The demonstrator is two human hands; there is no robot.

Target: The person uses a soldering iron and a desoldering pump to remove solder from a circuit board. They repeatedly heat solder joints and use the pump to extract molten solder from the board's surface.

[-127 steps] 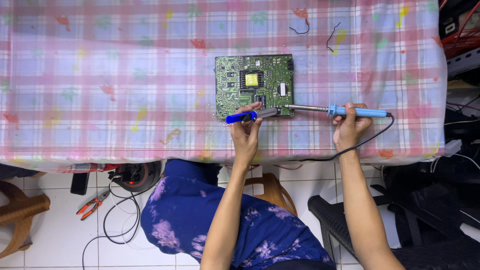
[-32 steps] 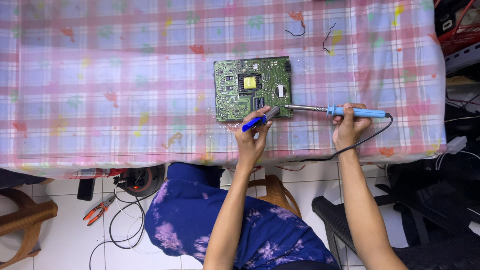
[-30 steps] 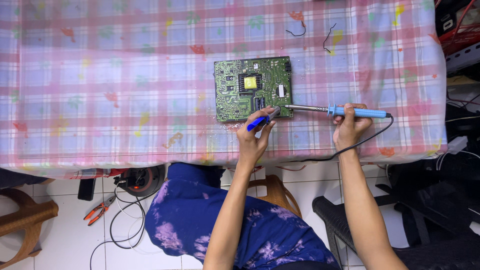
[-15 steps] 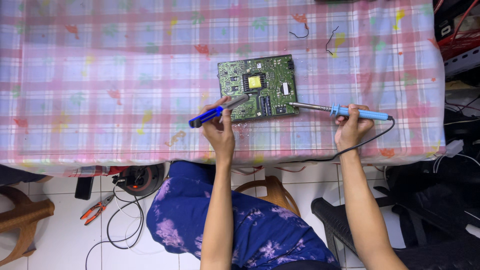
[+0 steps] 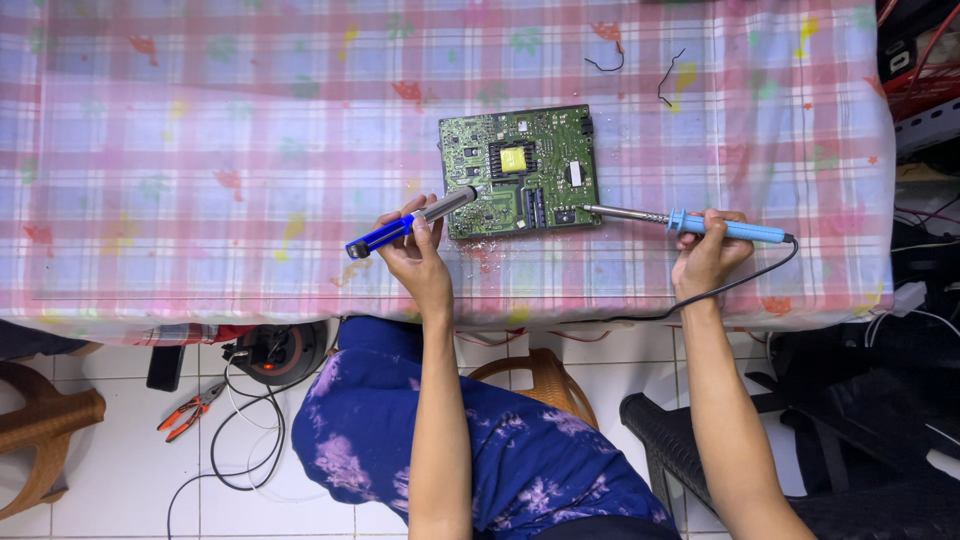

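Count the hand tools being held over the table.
2. A blue-and-silver desoldering pump in the left hand, at the green circuit board's left edge; a blue-handled soldering iron in the right hand, tip at the board's right edge.

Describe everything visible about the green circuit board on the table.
The circuit board is a green rectangle lying flat and slightly skewed on the pink checked tablecloth. It carries a yellow block near the middle, a small white part to its right, dark connectors and many tiny components. The metal tip of the blue tool in the left hand meets its left edge; the soldering iron in the right hand reaches its lower right edge.
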